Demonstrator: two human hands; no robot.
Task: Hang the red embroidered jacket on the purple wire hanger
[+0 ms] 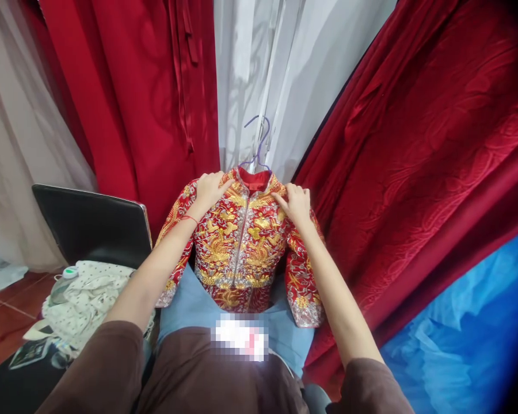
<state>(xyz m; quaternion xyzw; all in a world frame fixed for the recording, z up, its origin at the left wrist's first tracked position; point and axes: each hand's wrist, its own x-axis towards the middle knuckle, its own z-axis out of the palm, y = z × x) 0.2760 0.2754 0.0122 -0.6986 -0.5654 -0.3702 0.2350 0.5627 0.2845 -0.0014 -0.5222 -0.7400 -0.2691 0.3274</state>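
A red jacket [240,241] with dense gold and silver embroidery lies upright against my lap, its front facing me. A purple hanger [259,138] sticks up out of its collar. My left hand [211,192] grips the jacket's shoulder on the left, thumb lying on the front. On the opposite shoulder my right hand [297,202] grips the cloth the same way, fingers over the top. The jacket's sleeves hang down on both sides, over my blue trousers [185,305]. Part of each hand's grip behind the shoulders is hidden.
Long red garments [129,86] hang at the left, and a patterned red one [431,144] at the right. White cloth [302,75] hangs between. A black chair [95,227] holds a dotted white cloth [99,287] and a bottle [67,282]. Blue tulle [461,333] lies low right.
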